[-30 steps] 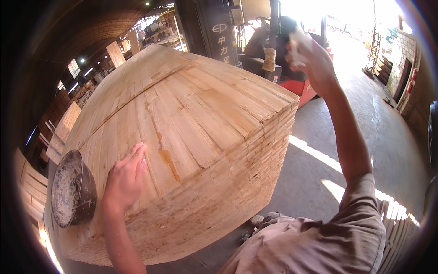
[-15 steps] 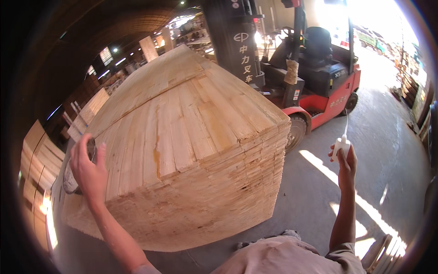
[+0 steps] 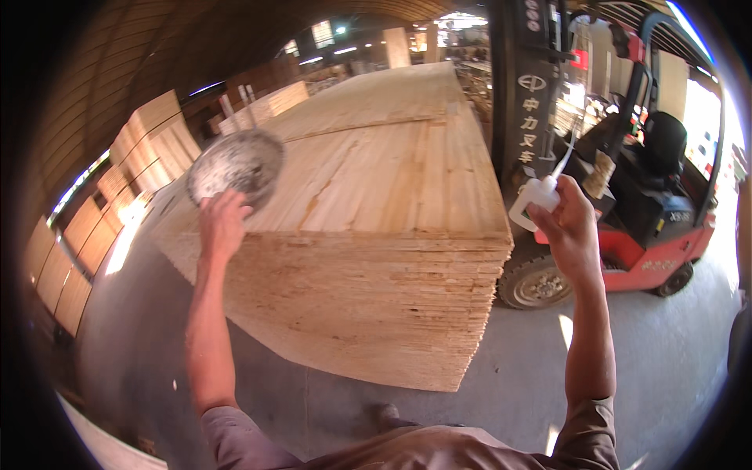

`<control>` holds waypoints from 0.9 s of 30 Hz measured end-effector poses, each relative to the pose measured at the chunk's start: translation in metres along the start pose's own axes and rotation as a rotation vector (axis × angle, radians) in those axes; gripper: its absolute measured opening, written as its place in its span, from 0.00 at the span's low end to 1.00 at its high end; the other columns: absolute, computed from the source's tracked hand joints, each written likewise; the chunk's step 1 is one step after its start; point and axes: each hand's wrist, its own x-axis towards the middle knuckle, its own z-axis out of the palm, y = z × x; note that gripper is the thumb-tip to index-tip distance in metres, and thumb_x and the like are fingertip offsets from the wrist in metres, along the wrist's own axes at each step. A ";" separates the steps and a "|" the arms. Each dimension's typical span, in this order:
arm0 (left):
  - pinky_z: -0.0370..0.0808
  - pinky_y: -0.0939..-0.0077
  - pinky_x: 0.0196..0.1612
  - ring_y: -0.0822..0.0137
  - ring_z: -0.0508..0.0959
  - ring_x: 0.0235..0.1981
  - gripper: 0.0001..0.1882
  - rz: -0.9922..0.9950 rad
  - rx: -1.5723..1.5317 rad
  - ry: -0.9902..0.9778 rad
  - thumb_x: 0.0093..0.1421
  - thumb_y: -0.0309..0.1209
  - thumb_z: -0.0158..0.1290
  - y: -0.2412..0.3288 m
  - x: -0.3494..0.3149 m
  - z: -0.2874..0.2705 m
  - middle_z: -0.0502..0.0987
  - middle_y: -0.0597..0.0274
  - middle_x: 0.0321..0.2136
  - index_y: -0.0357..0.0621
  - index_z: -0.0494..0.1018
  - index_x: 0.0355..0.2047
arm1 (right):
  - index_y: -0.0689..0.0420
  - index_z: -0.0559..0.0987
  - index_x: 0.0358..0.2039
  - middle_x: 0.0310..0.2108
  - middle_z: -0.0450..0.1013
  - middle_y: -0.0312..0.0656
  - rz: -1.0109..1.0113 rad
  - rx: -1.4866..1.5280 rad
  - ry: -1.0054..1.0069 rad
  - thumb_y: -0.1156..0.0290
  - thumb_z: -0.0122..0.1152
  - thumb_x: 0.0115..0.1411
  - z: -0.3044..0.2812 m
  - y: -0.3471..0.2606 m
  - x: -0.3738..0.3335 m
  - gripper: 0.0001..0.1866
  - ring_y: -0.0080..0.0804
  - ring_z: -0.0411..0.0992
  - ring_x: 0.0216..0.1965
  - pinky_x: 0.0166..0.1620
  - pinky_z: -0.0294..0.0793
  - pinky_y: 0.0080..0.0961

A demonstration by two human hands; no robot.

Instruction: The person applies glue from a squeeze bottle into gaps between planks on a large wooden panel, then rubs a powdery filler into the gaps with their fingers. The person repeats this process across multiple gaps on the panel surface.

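Note:
My left hand (image 3: 223,225) grips the near rim of a round, shallow metal bowl (image 3: 235,164). The bowl is grey and blotched, with its inside tilted toward me, over the left edge of a big stack of wooden boards (image 3: 392,176). My fingers overlap the rim, and the thumb is partly hidden. To the right of the stack, my right hand (image 3: 576,227) is closed around a small white squeeze bottle (image 3: 536,201). Its long thin nozzle points up and away from me.
A red and black forklift (image 3: 658,251) stands just right of the stack, its mast (image 3: 526,86) close to the boards. More board piles (image 3: 153,145) stand at the left. Grey concrete floor (image 3: 313,415) surrounds the stack.
My left hand has gone from spread fingers beside the stack's left edge to gripping the bowl, now raised into view. My right hand has lifted the bottle and moved nearer the stack. The view has shifted.

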 end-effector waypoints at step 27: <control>0.68 0.73 0.35 0.69 0.72 0.28 0.06 0.461 -0.342 -0.007 0.50 0.26 0.60 0.084 -0.201 -0.126 0.67 0.70 0.25 0.50 0.74 0.27 | 0.65 0.84 0.35 0.34 0.82 0.57 -0.727 -0.276 -1.320 0.73 0.62 0.58 0.352 -0.094 -0.099 0.09 0.60 0.82 0.41 0.47 0.81 0.49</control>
